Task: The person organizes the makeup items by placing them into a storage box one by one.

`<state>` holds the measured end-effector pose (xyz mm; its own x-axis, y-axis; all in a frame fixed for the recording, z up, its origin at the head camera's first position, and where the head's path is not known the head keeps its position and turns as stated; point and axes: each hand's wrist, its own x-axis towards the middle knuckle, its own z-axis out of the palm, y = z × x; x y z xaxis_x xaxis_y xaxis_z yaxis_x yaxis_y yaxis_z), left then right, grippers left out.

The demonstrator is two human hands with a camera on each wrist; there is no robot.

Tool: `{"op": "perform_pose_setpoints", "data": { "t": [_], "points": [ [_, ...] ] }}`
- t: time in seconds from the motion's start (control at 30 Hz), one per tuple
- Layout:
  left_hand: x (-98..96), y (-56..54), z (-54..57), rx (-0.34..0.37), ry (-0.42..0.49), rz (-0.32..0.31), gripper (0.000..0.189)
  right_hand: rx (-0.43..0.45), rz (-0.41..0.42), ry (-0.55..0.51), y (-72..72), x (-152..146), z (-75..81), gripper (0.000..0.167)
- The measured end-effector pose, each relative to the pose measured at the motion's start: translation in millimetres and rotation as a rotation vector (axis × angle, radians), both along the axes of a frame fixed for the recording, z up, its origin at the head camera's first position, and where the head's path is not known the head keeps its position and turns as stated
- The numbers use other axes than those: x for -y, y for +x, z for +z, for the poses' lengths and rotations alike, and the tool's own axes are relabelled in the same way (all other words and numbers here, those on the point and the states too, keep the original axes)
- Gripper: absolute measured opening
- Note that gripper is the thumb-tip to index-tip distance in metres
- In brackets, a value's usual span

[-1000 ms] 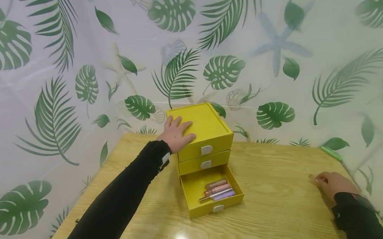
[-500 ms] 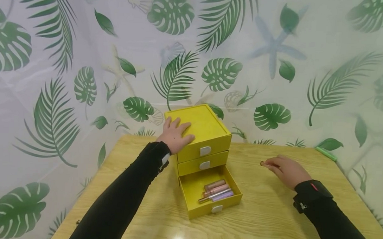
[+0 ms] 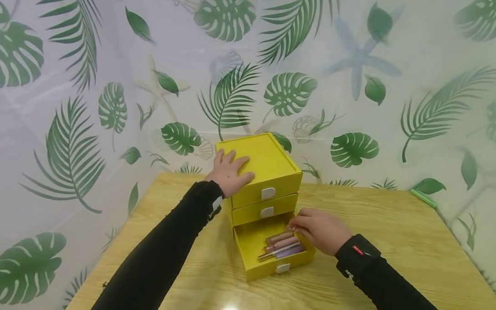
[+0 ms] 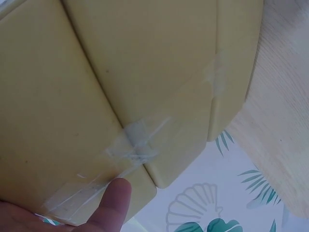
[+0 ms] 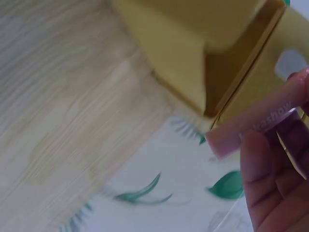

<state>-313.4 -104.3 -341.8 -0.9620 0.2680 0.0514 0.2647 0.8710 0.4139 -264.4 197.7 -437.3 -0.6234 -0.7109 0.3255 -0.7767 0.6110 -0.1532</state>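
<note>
A yellow three-tier drawer box (image 3: 268,158) stands on the table, its bottom drawer (image 3: 260,272) pulled out. My left hand (image 3: 230,175) rests on the box's top left side with fingers spread. In the left wrist view, a fingertip (image 4: 116,198) lies against the box's taped side. Over the right side of the drawer, my right hand (image 3: 323,230) pinches a pink lip gloss tube (image 5: 260,118) with lettering on it. Inside the drawer lie several slim cosmetic tubes (image 3: 283,244), brown, pink, silver and purple, side by side.
The wooden table (image 3: 377,223) extends around the box. Behind it hangs a leaf-patterned sheet (image 3: 242,95). A green stick-like item (image 3: 423,198) lies at the table's back right edge. The two upper drawers (image 3: 246,214) are closed, with white tabs.
My right hand has swung left from the table's right side to the open drawer, carrying the lip gloss tube. My left hand stays on the box.
</note>
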Motion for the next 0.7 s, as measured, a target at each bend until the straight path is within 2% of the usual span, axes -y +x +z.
{"op": "perform_pose_setpoints", "data": {
  "t": [0.23,0.5,0.7],
  "points": [
    [-0.3,-1.1,-0.9,0.007,0.031,0.000,0.066,0.037,0.023,0.024,1.6,29,-4.8,0.011],
    [1.0,-1.8,-1.1,0.008,0.026,0.008,0.066,0.148,-0.013,0.160,-1.7,46,-15.2,0.008],
    [3.2,-1.3,-2.2,0.002,0.029,0.006,0.066,0.190,-0.014,0.216,-5.0,55,-24.5,0.006]
  ]
}}
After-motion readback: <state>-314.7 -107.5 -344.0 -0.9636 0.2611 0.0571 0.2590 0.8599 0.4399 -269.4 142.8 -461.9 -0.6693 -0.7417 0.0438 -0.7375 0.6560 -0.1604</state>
